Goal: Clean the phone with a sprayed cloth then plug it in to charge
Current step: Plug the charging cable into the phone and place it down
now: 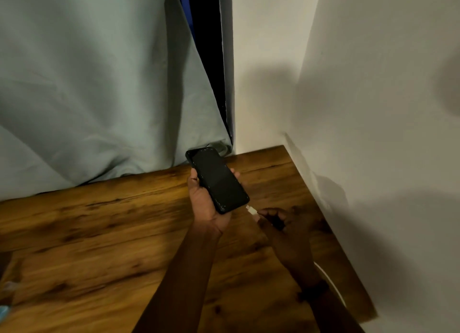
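Note:
A black phone (217, 178) with a dark screen and scuffed edges lies in my left hand (204, 203), held above the wooden table (99, 233), screen up. My right hand (281, 220) pinches a white charger plug (252, 210) whose tip sits right at the phone's lower end; whether it is seated in the port is unclear. The white cable (331, 280) trails back along the table's right edge behind my right wrist. No cloth or spray bottle is clearly in view.
A pale green curtain (99, 83) hangs behind the table, with a dark gap (209, 58) beside it. White walls (373, 108) close the corner on the right. A small bluish object (3, 310) shows at the left edge.

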